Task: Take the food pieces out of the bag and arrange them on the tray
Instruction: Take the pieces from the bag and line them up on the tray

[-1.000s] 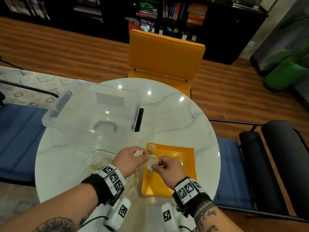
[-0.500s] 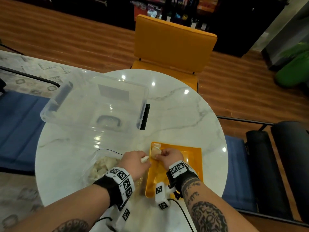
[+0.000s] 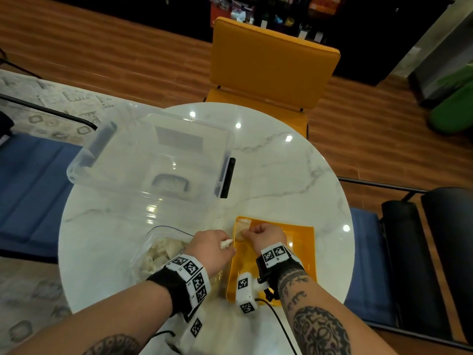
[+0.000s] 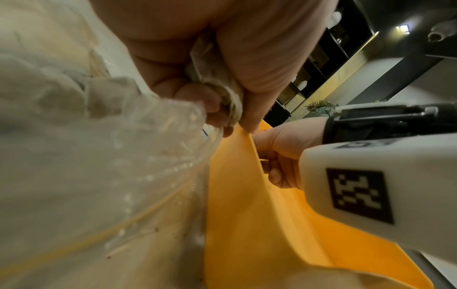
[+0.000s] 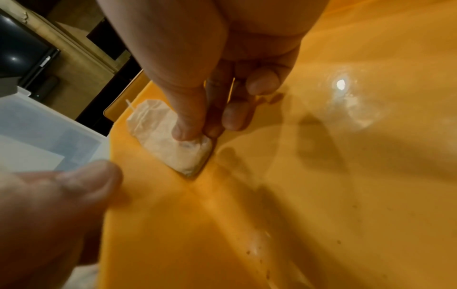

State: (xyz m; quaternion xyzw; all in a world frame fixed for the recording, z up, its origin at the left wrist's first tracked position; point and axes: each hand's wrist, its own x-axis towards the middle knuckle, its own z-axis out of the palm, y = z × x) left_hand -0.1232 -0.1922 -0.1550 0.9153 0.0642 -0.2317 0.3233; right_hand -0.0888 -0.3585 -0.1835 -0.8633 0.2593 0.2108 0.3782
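Table (image 3: pixel 281 175), round, marble: we log an orange tray (image 3: pixel 302 242) at lower centre, bag (image 3: pixel 158 252) left of it. Right hand (image 3: pixel 266 233) pinches a pale food piece (image 5: pixel 170 142) flat at the tray's upper-left corner. Left hand (image 3: pixel 210 247), beside the tray's left edge, grips the next piece (image 4: pixel 217 86).
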